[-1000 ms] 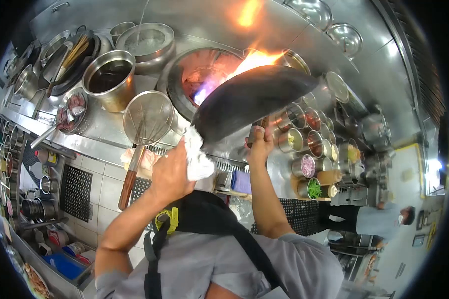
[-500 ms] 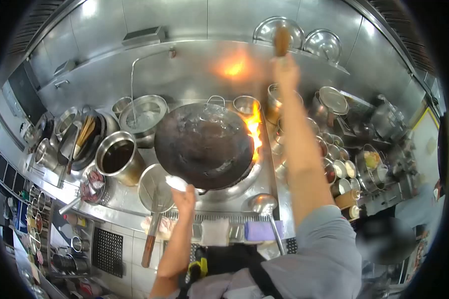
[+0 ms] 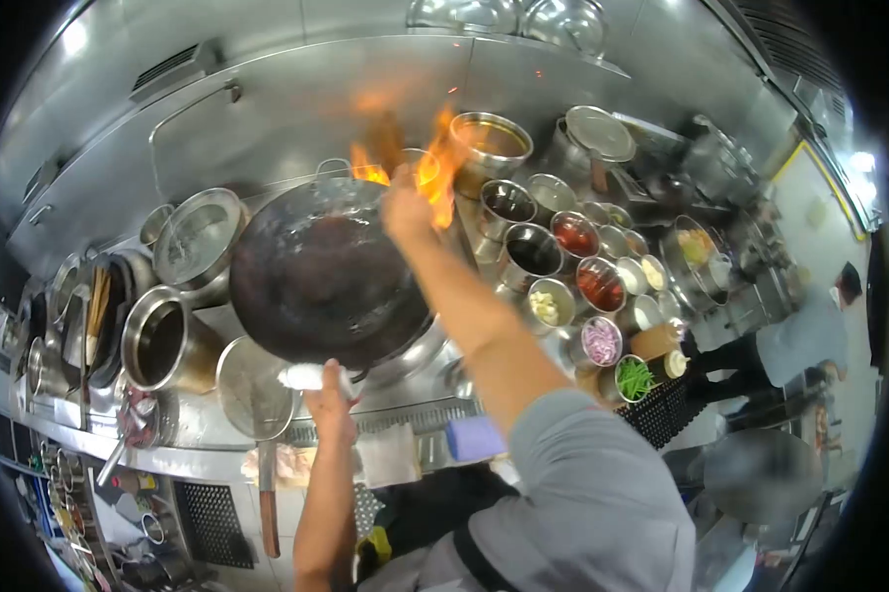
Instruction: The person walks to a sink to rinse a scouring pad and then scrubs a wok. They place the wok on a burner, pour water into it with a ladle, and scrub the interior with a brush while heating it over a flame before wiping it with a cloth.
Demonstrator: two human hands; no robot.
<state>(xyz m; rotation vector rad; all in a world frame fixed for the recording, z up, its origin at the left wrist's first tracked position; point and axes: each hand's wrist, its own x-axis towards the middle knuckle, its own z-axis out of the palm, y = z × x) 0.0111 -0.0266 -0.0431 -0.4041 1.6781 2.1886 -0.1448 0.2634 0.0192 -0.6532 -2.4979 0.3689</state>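
A large dark wok [image 3: 316,276], wet inside, sits tilted on the stove. At its near edge my left hand [image 3: 330,403] is closed on a folded white cloth [image 3: 302,377], pressed by the wok's handle. My right hand [image 3: 407,209] is closed round a blurred brown object [image 3: 386,138] over the wok's far right edge. Orange flames [image 3: 444,173] rise right beside and behind that hand. A strainer [image 3: 255,390] with a wooden handle lies left of my left hand.
Left are a steel pot of dark liquid [image 3: 163,340] and a basin [image 3: 200,239]. Right stand a pot of yellowish liquid [image 3: 492,138] and several ingredient containers, one with chopped greens [image 3: 634,379]. A purple cloth [image 3: 475,438] lies in front. A person [image 3: 804,340] is far right.
The view has shifted right. My right hand has come down and left from the back wall to the wok's far edge, still with the brown object. My left hand stays at the wok's near edge.
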